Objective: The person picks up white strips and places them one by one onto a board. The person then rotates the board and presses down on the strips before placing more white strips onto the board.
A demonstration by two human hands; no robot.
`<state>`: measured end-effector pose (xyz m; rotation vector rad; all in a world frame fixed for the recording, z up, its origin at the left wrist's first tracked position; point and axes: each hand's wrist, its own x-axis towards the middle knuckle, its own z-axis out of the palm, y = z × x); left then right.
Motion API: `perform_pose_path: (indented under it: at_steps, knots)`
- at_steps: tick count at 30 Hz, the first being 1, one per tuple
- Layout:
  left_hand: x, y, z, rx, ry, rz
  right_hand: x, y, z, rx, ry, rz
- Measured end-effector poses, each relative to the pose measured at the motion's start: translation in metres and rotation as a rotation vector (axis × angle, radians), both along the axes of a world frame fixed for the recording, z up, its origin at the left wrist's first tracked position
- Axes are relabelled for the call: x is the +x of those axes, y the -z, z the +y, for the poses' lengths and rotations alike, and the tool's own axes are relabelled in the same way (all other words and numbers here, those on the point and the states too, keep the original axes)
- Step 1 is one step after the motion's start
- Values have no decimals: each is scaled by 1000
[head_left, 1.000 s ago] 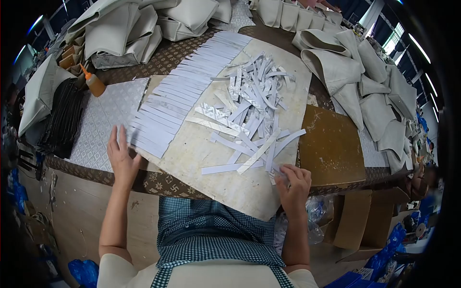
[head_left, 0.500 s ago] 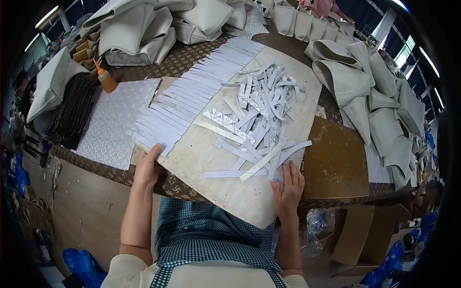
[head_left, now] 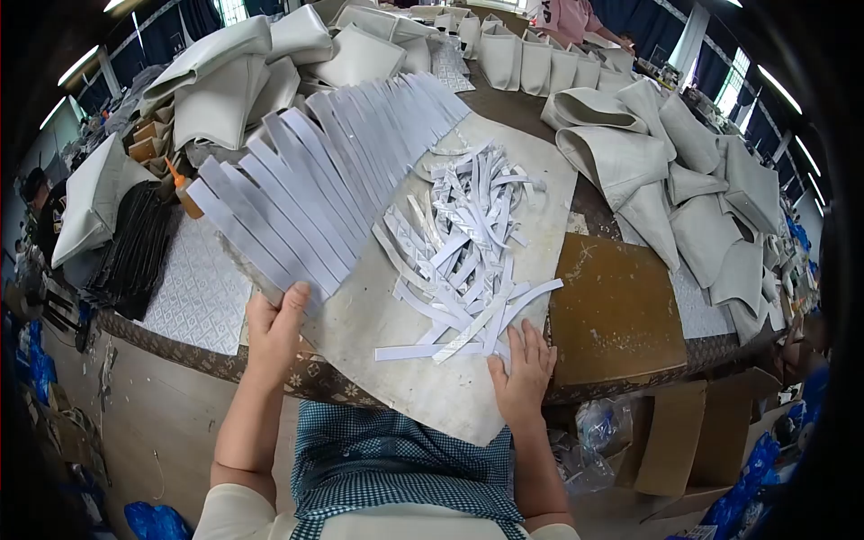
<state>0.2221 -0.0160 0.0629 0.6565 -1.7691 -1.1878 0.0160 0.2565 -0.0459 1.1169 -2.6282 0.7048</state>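
A large, worn off-white board (head_left: 387,364) overhangs the front of the table, its left side lifted. My left hand (head_left: 273,331) grips its left front corner, thumb on top and fingers underneath. Beside that thumb begins a long row of white strips (head_left: 279,211), lying side by side and fanned out along the board's left side. A loose, tangled pile of cut strips (head_left: 477,234), some with a shiny patterned face, covers the board's right half. My right hand (head_left: 525,373) lies at the board's right front edge, fingers extended, just below the nearest strips.
A brown panel (head_left: 616,306) lies right of the board. Off-white folded pieces (head_left: 630,171) crowd the right and pale bags (head_left: 346,58) the back left. At left are an orange-tipped bottle (head_left: 187,196) and a black stack (head_left: 135,247). A person (head_left: 571,20) stands across the table.
My left hand has raised the board's left side, and the row of strips has tilted up and spread apart. My right hand stays at the right edge. The view has shifted slightly.
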Motion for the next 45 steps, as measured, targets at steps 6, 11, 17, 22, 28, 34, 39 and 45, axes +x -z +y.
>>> perform_pose_path:
  at_steps: [6, 11, 17, 22, 28, 34, 39, 45]
  knots:
    - [-9, 48, -68, 265, -70, 175, -8, -10, -28, 16, -10, -122]
    - [11, 113, -85, 483, -155, 156, -12, -9, -28, -11, -32, -150]
    - [51, 89, -55, 662, -14, -27, -28, -18, -20, -174, -129, -218]
    - [68, 91, -48, 306, -201, -186, -23, -27, -33, -303, 5, -26]
    - [32, 75, -18, 77, -112, -56, -17, -42, -70, -188, -88, -55]
    - [-20, 73, 15, -77, 184, -177, -30, -13, -76, -250, -73, -76]
    - [-51, 83, 24, -108, 269, -191, -29, -9, -71, -371, -99, -72]
    - [-59, 87, 26, -31, 294, -282, -28, -15, -71, -488, -7, -219]
